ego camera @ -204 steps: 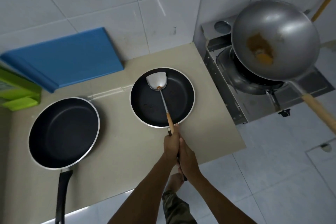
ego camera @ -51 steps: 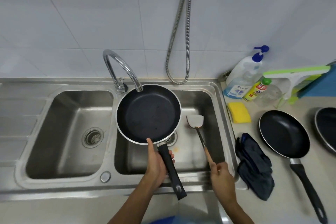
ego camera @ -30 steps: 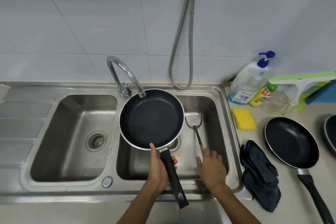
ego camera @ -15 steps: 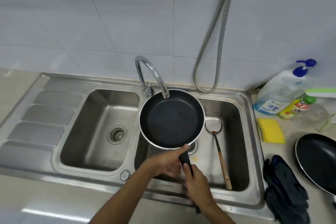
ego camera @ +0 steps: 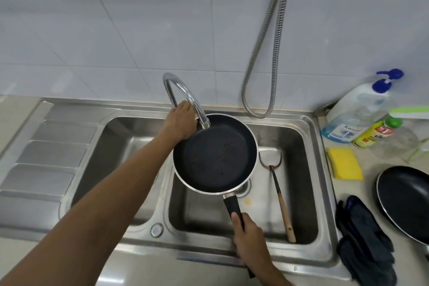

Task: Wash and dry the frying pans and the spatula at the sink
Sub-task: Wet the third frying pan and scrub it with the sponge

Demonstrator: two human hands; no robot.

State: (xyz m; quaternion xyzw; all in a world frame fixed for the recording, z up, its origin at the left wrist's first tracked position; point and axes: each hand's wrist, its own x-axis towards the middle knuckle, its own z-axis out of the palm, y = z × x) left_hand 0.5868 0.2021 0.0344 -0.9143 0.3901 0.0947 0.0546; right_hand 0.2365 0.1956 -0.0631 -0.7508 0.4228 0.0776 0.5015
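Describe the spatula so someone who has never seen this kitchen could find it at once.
Start at the double sink and take its right basin. On the basin floor, right of the frying pan that the right hand holds over it, lies the spatula. It is the only long thin thing there: a metal blade toward the wall, a pale wooden handle toward the person.

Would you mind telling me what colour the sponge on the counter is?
Yellow; the sponge shows best in the head view.
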